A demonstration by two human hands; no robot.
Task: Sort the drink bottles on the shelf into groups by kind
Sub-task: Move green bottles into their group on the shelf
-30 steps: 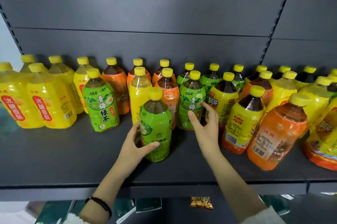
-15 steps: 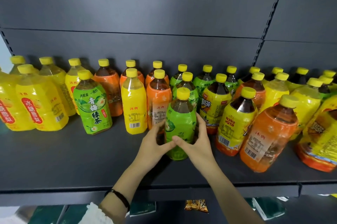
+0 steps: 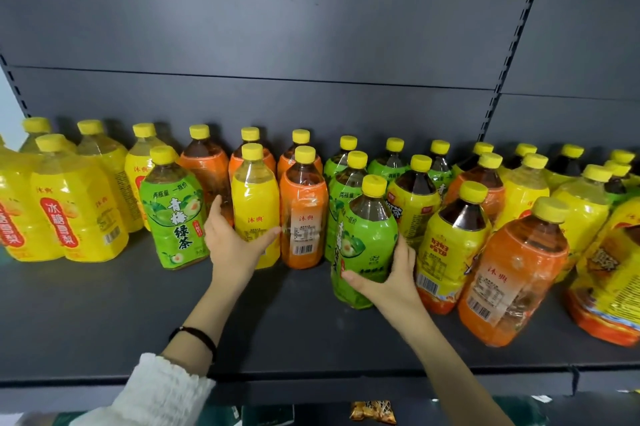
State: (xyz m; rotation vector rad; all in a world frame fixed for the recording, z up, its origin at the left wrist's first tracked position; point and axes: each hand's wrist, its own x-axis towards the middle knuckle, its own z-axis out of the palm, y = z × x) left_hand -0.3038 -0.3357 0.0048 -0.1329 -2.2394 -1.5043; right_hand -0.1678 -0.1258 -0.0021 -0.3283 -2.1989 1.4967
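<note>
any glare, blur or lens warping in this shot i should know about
Head view: wide-angle warp tilts the slotted upright and leans the right-edge bottles outward; soft glare on the wrap of the front-centre orange bottle; sharp on the green bottle in the right hand; the white sleeve at the bottom edge looks soft.

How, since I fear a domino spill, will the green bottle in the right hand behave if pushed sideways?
Filled near the neck, the green bottle probably feels heavy. Tall and narrow, it may tip if pushed high. Its glossy wrap looks slippery; the right hand grips low.
</note>
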